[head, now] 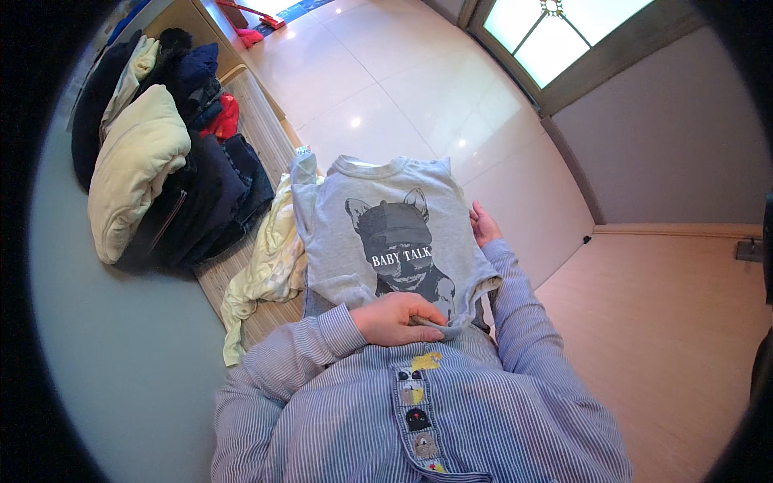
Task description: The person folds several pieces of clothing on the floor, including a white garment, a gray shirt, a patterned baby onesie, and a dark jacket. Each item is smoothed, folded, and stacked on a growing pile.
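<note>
A grey child's sweatshirt with a dark animal print and white lettering lies spread across my lap, its neckline pointing away from me. My left hand pinches the bottom hem near my waist. At the garment's right edge is my right hand, palm turned up, with part of its fingers hidden by the cloth; its hold is unclear. One sleeve is folded in at the left, and the other side bends towards my right forearm. Dark fabric shows beneath the sweatshirt.
Beside my lap, a pale yellow garment hangs over a wood-grain surface. Further left is a heap of dark clothes with a cream padded garment and a red piece. Beyond are a glossy tiled floor and a glazed door.
</note>
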### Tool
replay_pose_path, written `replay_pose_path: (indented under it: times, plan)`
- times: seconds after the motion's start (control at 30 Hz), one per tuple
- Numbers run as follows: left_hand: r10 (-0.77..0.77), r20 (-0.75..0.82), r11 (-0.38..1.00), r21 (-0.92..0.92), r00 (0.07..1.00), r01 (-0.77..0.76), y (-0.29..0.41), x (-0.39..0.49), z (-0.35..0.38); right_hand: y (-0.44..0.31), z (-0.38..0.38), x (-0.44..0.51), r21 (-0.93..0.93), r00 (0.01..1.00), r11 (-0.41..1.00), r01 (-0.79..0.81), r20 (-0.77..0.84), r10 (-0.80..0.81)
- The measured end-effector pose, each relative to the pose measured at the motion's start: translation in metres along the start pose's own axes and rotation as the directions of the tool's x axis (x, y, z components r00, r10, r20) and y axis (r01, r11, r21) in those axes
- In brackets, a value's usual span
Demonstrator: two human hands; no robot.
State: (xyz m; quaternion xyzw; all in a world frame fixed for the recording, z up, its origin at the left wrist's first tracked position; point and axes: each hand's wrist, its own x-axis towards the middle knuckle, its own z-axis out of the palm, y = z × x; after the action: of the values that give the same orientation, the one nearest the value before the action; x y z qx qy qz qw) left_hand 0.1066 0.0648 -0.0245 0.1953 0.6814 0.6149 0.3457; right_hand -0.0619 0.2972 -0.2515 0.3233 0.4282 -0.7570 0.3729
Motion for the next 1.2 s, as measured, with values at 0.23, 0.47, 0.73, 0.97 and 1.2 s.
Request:
replay_pose_path:
  times: [0.23,0.47,0.73,0.97,1.2]
  plan:
    - [0.017,-0.016,1.0,0.024,1.0,-0.017,-0.002,0.001,-0.001,-0.007,0.026,-0.007,-0.046,0.997,0.996,-0.076,-0.018,0.075]
    - [-0.03,-0.02,0.99,-0.136,0.999,0.027,0.001,0.004,-0.002,-0.031,0.031,-0.014,0.537,0.921,0.777,0.329,-0.003,-0.388]
    - [-0.015,-0.016,0.997,-0.08,1.0,0.014,0.002,0.004,-0.002,-0.099,0.049,-0.05,0.665,0.825,0.555,0.499,-0.169,-0.539]
    - [-0.022,-0.022,1.0,-0.009,1.0,0.022,0.003,0.003,0.0,-0.099,0.095,-0.117,-0.001,0.544,0.592,0.806,0.396,-0.74]
    - [0.022,-0.038,0.999,0.043,0.999,-0.02,0.001,0.0,0.002,-0.026,0.108,-0.176,-0.672,0.674,0.094,0.735,0.739,0.013]
